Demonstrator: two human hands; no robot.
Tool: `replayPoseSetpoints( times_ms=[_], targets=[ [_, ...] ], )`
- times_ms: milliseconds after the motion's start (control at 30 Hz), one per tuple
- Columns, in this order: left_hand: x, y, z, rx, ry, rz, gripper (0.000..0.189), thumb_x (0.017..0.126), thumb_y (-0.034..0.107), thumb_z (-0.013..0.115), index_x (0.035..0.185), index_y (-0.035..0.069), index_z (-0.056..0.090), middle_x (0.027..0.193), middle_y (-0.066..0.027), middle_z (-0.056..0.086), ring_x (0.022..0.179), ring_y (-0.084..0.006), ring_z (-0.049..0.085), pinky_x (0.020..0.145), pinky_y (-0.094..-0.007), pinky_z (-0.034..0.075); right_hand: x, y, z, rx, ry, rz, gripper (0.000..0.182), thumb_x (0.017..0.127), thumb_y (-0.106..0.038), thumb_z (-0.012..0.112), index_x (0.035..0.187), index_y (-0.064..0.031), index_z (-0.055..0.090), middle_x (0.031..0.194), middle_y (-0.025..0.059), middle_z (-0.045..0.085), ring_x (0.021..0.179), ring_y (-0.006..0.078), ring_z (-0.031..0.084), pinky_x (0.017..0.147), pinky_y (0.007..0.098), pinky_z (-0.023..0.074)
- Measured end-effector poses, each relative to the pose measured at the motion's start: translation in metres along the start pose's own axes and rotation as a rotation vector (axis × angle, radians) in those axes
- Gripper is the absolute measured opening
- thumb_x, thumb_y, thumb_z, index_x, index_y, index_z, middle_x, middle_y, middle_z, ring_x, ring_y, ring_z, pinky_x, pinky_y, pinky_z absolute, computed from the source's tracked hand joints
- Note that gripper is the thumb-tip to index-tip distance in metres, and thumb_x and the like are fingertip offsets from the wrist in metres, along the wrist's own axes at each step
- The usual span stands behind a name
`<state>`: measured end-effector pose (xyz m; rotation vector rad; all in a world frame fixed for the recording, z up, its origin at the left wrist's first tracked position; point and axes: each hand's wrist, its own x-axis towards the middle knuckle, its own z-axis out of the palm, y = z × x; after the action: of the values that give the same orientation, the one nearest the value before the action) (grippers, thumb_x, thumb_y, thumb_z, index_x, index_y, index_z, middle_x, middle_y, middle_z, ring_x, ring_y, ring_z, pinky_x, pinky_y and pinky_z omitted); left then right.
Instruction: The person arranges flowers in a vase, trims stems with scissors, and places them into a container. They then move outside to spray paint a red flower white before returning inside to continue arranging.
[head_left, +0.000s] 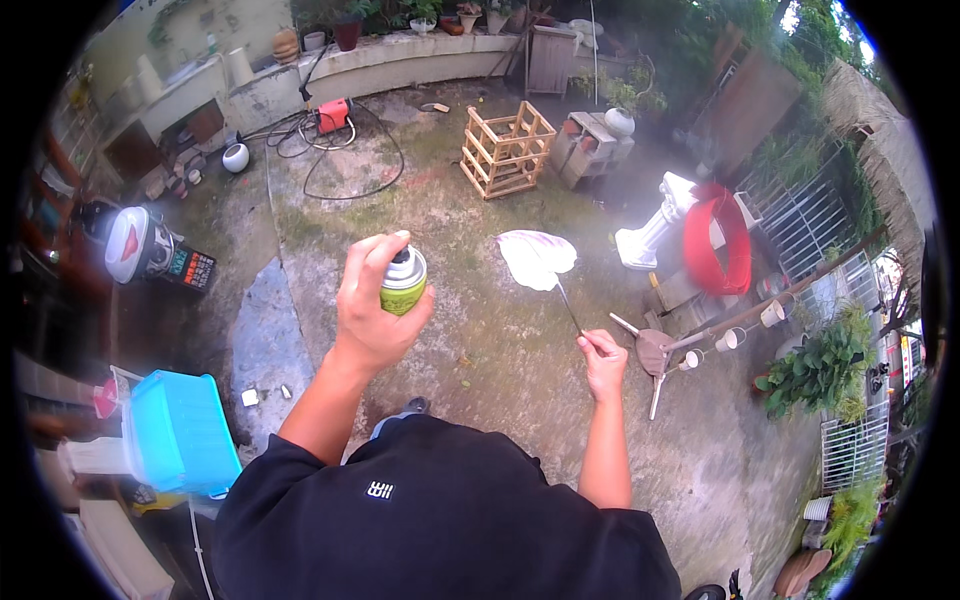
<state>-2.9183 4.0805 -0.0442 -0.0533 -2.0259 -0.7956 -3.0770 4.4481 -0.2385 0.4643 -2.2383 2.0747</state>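
Note:
My left hand (379, 300) grips a green spray can (405, 289) with a silver top. Its index finger lies over the black nozzle at the top of the can. In my right hand (604, 360), finger and thumb pinch the thin dark stem (570, 306) of a large leaf-shaped piece (536, 257). That piece is mostly white, with a purplish tint along its upper part. It is held out over the concrete ground, to the right of the can and apart from it. Whether spray is leaving the nozzle cannot be made out.
A wooden slatted crate (506, 154) stands ahead, near a red machine (334, 116) with a looped black hose. To the right are a white column (656, 225), a red hoop-shaped band (718, 240) and a brown-topped stand (655, 352). A blue plastic bin (184, 431) sits at left.

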Motion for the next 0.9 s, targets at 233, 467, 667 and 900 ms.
replayPoseSetpoints(
  times_ms=[233, 467, 667, 900],
  targets=[
    [-0.009, -0.016, -0.031, 0.159, 0.100, 0.004, 0.071, 0.074, 0.000, 0.081, 0.139, 0.006, 0.053, 0.122, -0.0156, 0.061, 0.104, -0.0299, 0.064, 0.093, -0.0410, 0.051, -0.014, -0.071, 0.009, 0.116, -0.002, -0.104, 0.012, 0.088, 0.006, 0.079, 0.100, 0.0025, 0.079, 0.099, 0.0087, 0.073, 0.089, 0.0139, 0.067, 0.077, 0.0244, 0.0540],
    [-0.010, -0.012, -0.043, 0.164, 0.096, 0.093, 0.074, 0.071, -0.002, 0.082, 0.138, 0.007, 0.053, 0.124, -0.0198, 0.061, 0.106, -0.0325, 0.065, 0.092, -0.0416, 0.053, -0.015, -0.101, 0.013, 0.102, -0.003, -0.188, 0.014, 0.087, 0.008, 0.078, 0.100, 0.0023, 0.079, 0.100, 0.0095, 0.072, 0.087, 0.0136, 0.066, 0.074, 0.0246, 0.0537],
    [-0.010, 0.007, -0.045, 0.075, -0.028, 0.179, 0.073, 0.069, -0.003, 0.082, 0.135, 0.011, 0.055, 0.123, -0.0234, 0.061, 0.101, -0.0355, 0.067, 0.084, -0.0429, 0.057, -0.006, -0.098, 0.005, -0.119, 0.061, -0.205, 0.013, 0.088, 0.006, 0.078, 0.101, 0.0026, 0.079, 0.099, 0.0091, 0.073, 0.088, 0.0138, 0.066, 0.075, 0.0247, 0.0521],
    [-0.026, -0.004, -0.025, 0.079, -0.181, 0.124, 0.068, 0.068, 0.002, 0.084, 0.131, 0.014, 0.063, 0.121, -0.0190, 0.060, 0.095, -0.0354, 0.070, 0.075, -0.0420, 0.061, 0.009, -0.087, 0.005, -0.271, 0.065, -0.289, 0.014, 0.087, 0.005, 0.078, 0.101, 0.0025, 0.079, 0.098, 0.0113, 0.074, 0.090, 0.0188, 0.069, 0.080, 0.0281, 0.0538]
  ],
)
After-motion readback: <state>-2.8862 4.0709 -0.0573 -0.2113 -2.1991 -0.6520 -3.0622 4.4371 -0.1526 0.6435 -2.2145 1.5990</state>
